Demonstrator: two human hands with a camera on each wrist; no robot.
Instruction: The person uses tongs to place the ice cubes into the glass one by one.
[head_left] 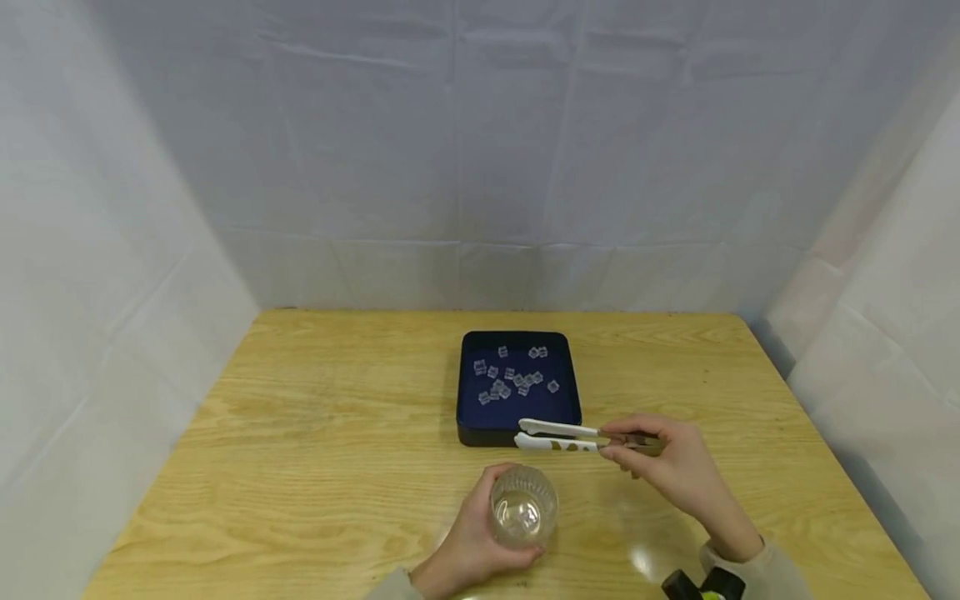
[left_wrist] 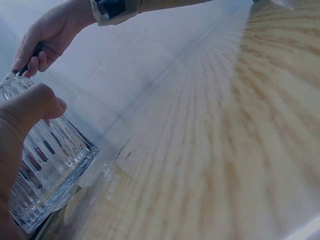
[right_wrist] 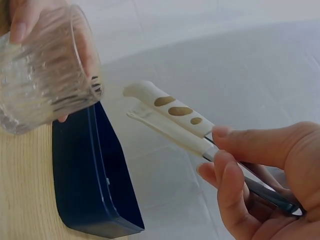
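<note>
My left hand (head_left: 480, 533) is wrapped around a clear ribbed glass (head_left: 525, 508) close in front of the tray, its open top facing up. Something clear glints at the bottom of the glass. In the left wrist view the thumb lies across the ribbed wall of the glass (left_wrist: 55, 160). My right hand (head_left: 667, 458) pinches metal tongs with white tips (head_left: 558, 429) between thumb and fingers. These tips point left over the tray's near right corner, slightly apart, with nothing visible between them in the right wrist view. Several clear cubes (head_left: 517, 381) lie scattered in the dark blue tray (head_left: 472, 435).
The square tray stands on a light wooden table (head_left: 315, 467), a little right of its middle. White sheeting (head_left: 420, 167) hangs behind the table and along both sides. A black device (head_left: 705, 583) sits at the right sleeve.
</note>
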